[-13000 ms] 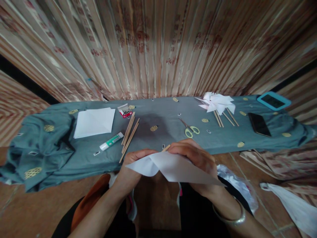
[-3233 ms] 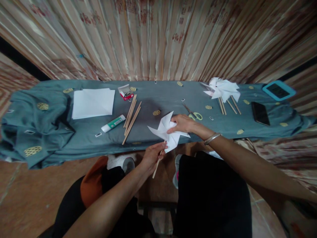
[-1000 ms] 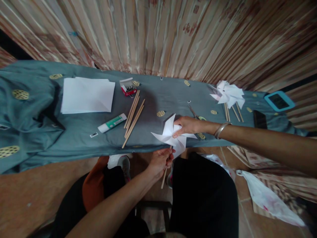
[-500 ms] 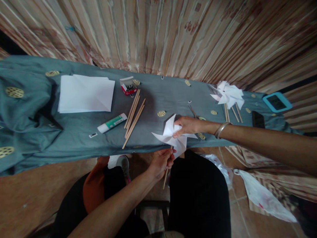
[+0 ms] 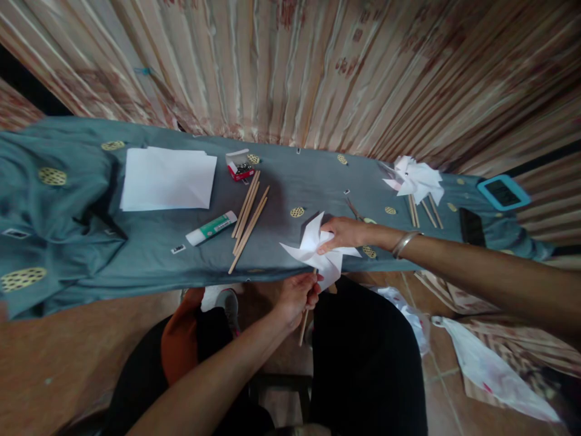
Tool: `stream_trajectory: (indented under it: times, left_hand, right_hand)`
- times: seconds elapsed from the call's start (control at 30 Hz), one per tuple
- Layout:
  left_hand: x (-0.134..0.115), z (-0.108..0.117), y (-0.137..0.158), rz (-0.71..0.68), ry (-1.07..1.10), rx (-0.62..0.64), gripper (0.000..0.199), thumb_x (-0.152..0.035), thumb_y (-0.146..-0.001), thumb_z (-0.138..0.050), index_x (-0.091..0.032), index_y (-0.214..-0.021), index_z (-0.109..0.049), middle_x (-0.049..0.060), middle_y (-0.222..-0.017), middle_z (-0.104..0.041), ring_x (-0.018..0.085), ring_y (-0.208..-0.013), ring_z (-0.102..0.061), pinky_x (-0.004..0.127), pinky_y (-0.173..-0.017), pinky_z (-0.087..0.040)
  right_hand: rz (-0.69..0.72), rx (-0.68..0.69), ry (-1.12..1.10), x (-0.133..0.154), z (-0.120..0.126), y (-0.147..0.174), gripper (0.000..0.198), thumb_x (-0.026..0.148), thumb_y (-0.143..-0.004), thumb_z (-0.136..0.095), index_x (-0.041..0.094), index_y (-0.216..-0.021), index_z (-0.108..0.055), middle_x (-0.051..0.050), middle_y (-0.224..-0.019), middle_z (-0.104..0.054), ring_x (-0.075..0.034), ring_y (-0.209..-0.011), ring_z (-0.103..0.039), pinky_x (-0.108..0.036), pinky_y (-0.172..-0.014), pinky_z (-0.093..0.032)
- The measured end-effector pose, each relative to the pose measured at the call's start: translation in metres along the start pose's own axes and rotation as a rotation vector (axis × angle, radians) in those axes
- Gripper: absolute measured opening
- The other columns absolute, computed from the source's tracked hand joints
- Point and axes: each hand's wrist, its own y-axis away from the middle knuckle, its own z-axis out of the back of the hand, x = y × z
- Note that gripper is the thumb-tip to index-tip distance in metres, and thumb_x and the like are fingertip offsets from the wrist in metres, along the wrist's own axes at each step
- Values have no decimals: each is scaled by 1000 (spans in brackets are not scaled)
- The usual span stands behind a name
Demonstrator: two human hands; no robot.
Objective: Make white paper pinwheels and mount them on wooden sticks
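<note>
A white paper pinwheel (image 5: 310, 241) is held over the front edge of the cloth-covered table. My left hand (image 5: 297, 298) is closed around its wooden stick (image 5: 304, 327), just below the paper blades. On the pinwheel's centre my right hand (image 5: 341, 235) is closed, thumb and fingers gripping the folded paper; the middle is hidden beneath them. Just behind the right hand lie scissors (image 5: 358, 213). To the left are several loose wooden sticks (image 5: 249, 227) and a glue stick (image 5: 211, 228).
A stack of white paper (image 5: 167, 180) lies at the left, beside an opened red box of pins (image 5: 240, 169). Finished-looking pinwheels (image 5: 417, 177), a dark phone (image 5: 472, 227) and a blue-framed device (image 5: 503, 192) are at the right. Another person's orange sleeve (image 5: 180, 345) shows below the table.
The view has shifted slightly, so the table's things appear a little lower and tilted. Both hands keep their hold on the pinwheel, almost unmoved.
</note>
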Motion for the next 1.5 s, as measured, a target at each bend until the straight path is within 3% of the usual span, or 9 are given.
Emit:
stream_trajectory:
  times: [0.53,0.6,0.77,0.9,1.0,1.1,1.23,1.37,1.5]
  left_hand:
    - [-19,-14,-4,-249,-77,88,32,-39,-61,-80,-11,-72,-68,-2,-54,-56,2,-35,-35,21,-40,-13]
    - [-26,-17,-6,-296,-76,94,35,-41,-60,-81,-11,-73,-69,-2,-56,-58,2,-36,-36,21,-40,-17]
    - [-46,-23,-16,-407,-93,68,36,-43,-59,-83,-13,-76,-73,-1,-58,-62,5,-45,-45,20,-46,-30]
    - [-61,-26,-22,-485,-117,4,37,-42,-57,-85,-14,-79,-77,2,-67,-67,7,-57,-51,20,-56,-38]
    - [-71,-29,-25,-576,-130,-35,34,-42,-57,-84,-15,-79,-79,2,-71,-69,10,-65,-54,21,-62,-40]
    - [-78,-31,-26,-643,-117,-45,30,-39,-58,-84,-16,-77,-79,3,-72,-70,12,-69,-55,23,-68,-41]
    - [-82,-34,-28,-662,-112,-78,27,-36,-58,-84,-16,-75,-79,4,-73,-71,13,-72,-56,24,-71,-42]
    - [-83,-36,-27,-675,-128,-91,26,-35,-59,-83,-16,-76,-79,5,-79,-74,15,-77,-60,26,-79,-44]
    - [-85,-38,-27,-698,-130,-97,26,-34,-58,-83,-17,-76,-79,4,-81,-74,16,-81,-61,26,-82,-43]
  right_hand:
    - [173,-154,-410,-4,22,21,50,61,-71,-66,15,-90,-69,-3,-84,-69,-16,-73,-59,-27,-66,-45]
    - [175,-364,-447,-7,26,22,51,62,-70,-67,15,-90,-70,-5,-87,-70,-17,-77,-61,-30,-71,-47]
    - [221,-1157,-633,-8,16,28,53,57,-75,-67,14,-107,-68,-12,-106,-71,-22,-98,-64,-38,-91,-48]
    - [125,-1387,-771,3,-19,34,43,52,-80,-65,17,-105,-68,-11,-106,-72,-23,-96,-66,-39,-91,-50]
    - [53,-1368,-857,13,-50,34,37,53,-83,-62,18,-95,-69,-9,-92,-74,-23,-86,-67,-38,-82,-53]
    - [60,-1276,-883,19,-69,30,34,49,-82,-66,19,-98,-68,-9,-97,-74,-24,-90,-68,-39,-86,-52]
    - [112,-1195,-1043,19,-74,22,39,52,-78,-69,20,-101,-66,-10,-102,-74,-24,-95,-69,-40,-90,-52]
    - [226,-951,-1120,24,-76,18,43,55,-78,-67,22,-106,-67,-8,-107,-73,-23,-99,-68,-37,-91,-51]
    - [222,-782,-983,38,-85,19,34,53,-80,-64,20,-85,-69,-4,-80,-71,-19,-75,-64,-30,-71,-49]
